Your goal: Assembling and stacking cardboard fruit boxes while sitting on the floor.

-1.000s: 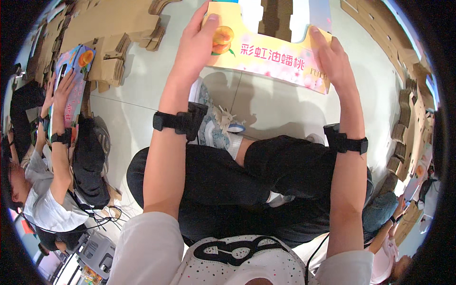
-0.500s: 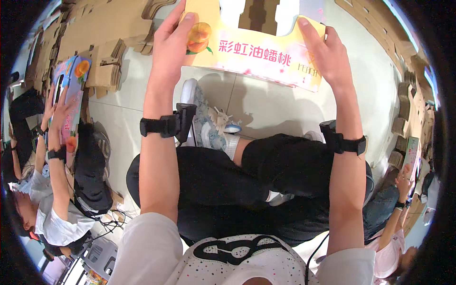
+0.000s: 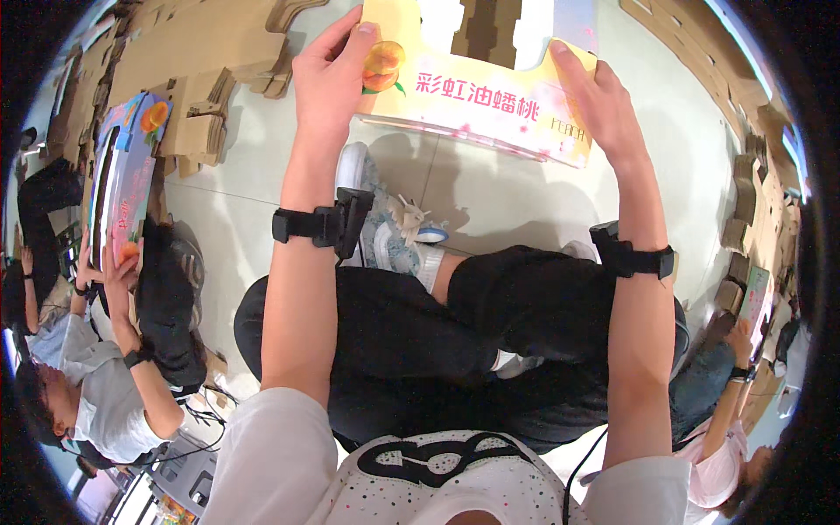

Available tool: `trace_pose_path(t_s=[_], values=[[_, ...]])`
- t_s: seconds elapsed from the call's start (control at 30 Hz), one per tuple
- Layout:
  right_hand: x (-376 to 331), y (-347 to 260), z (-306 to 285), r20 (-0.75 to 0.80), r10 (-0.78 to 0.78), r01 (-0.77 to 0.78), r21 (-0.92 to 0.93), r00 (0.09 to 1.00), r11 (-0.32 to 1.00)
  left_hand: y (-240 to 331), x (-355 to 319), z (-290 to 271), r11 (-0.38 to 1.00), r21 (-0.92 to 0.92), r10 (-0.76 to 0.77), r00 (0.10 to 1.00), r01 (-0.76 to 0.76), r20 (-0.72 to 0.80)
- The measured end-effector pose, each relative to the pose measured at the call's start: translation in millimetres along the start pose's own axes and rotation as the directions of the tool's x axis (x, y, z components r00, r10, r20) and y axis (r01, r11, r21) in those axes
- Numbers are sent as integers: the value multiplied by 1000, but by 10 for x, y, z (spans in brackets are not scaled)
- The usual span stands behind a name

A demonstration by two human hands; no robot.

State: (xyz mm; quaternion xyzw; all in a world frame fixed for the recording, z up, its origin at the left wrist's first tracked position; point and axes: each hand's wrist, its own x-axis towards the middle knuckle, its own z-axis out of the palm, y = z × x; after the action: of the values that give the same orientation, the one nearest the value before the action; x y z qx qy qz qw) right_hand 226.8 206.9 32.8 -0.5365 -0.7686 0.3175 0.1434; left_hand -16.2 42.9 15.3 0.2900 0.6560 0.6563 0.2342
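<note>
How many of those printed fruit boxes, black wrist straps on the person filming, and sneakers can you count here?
Printed fruit boxes: 2, one held by the left hand and right hand (yellow-pink box), one held by a co-worker (colourful box).
Black wrist straps: 2.
Sneakers: 1.
Total: 5.

Printed fruit box (image 3: 490,92) between left hand (image 3: 328,74) and right hand (image 3: 604,109), above crossed legs (image 3: 455,337).
</note>
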Motion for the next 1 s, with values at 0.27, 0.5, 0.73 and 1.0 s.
trace_pose_path(t_s=[0.27,0.5,0.73,1.0], values=[[-50,-75,97,0,-29,29,1,1000,1000,-29,8,-114,993,112,-32,999,32,-2],[-36,-78,176,27,-25,26,-41,999,999,-80,-16,-133,997,67,-39,999,39,1],[-59,-46,85,5,-14,14,-1,1000,1000,-59,-44,-17,997,-27,-73,997,73,13],[-107,-83,150,24,5,-5,22,1000,1000,-109,-66,-60,999,13,-36,999,36,-38]])
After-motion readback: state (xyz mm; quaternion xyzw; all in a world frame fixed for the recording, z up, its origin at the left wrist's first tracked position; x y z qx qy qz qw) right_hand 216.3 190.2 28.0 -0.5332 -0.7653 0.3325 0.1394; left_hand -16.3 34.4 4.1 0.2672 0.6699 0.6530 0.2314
